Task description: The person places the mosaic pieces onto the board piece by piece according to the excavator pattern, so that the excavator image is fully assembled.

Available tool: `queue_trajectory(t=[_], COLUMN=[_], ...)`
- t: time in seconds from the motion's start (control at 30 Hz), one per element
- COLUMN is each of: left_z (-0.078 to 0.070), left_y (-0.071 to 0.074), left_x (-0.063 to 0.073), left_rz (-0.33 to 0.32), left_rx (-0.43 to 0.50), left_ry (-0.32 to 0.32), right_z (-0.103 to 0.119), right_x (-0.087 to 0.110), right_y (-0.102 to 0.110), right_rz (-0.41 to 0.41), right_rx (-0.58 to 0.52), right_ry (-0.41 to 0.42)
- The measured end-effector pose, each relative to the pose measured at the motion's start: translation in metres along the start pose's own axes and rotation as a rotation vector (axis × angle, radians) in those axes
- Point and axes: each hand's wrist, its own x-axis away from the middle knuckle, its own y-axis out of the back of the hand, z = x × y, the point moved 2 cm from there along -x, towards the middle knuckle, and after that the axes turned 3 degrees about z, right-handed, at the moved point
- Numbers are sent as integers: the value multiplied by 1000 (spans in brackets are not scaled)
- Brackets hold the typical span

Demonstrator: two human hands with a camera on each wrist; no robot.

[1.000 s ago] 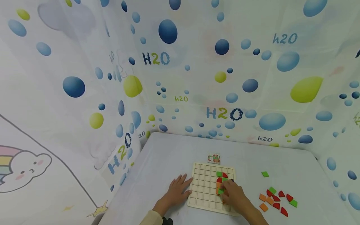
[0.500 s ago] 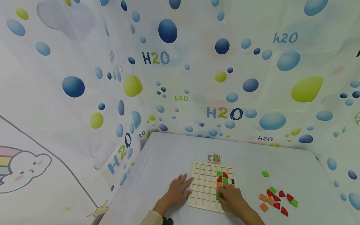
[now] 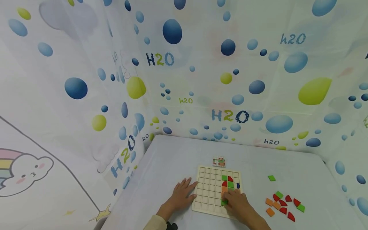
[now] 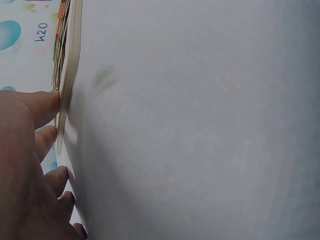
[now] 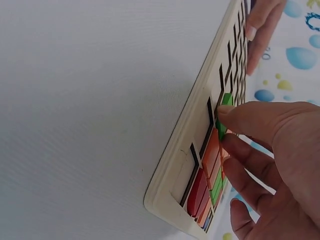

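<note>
A pale wooden grid board [image 3: 207, 188] lies in the middle of the head view. My left hand [image 3: 181, 195] rests at its left edge, fingers spread, thumb and index finger touching the rim. My right hand [image 3: 237, 203] pinches a green square tile [image 5: 221, 130] between thumb and fingers, down at a cell in the lower right part of the grid. Above that hand, tiles fill neighbouring cells: a red quarter-round tile [image 3: 230, 179], an orange tile [image 3: 224, 189], green squares and a small blue tile [image 3: 238, 185]. Cells under the right hand are partly hidden.
Right of the board lies a loose group of red quarter-round tiles [image 3: 291, 217], orange squares [image 3: 270, 212] and green tiles [image 3: 301, 208]. A single green tile [image 3: 271, 178] lies farther back. Behind the board is a small patterned card [image 3: 219, 161]. Printed curtains surround the white table [image 3: 172, 153].
My right hand has moved the green tile slightly toward me and down to a lower cell. The blue tile has come into sight behind the hand. My left hand has stayed put.
</note>
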Motion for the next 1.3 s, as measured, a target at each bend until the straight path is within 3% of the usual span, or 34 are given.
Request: queue_trajectory(t=[0.23,0.43,0.8,1.1,1.3], left_z=[0,0,-3,-4,-5], left_y=[1,3,4,5,5], left_x=[-1,-1,1,1,1], left_rz=[31,28,29,20,24], left_rx=[-16,-14,-14,-13,-18], left_ry=[29,17,12,14,21], right_z=[-2,-2,-1,-4,-33], right_x=[2,5,7,13,22], right_y=[-5,-7,-5,6,18], right_rz=[-32,-88,-108,-107,-129], right_rx=[3,20,67,31,-12], right_ry=[25,55,14,-70,-256])
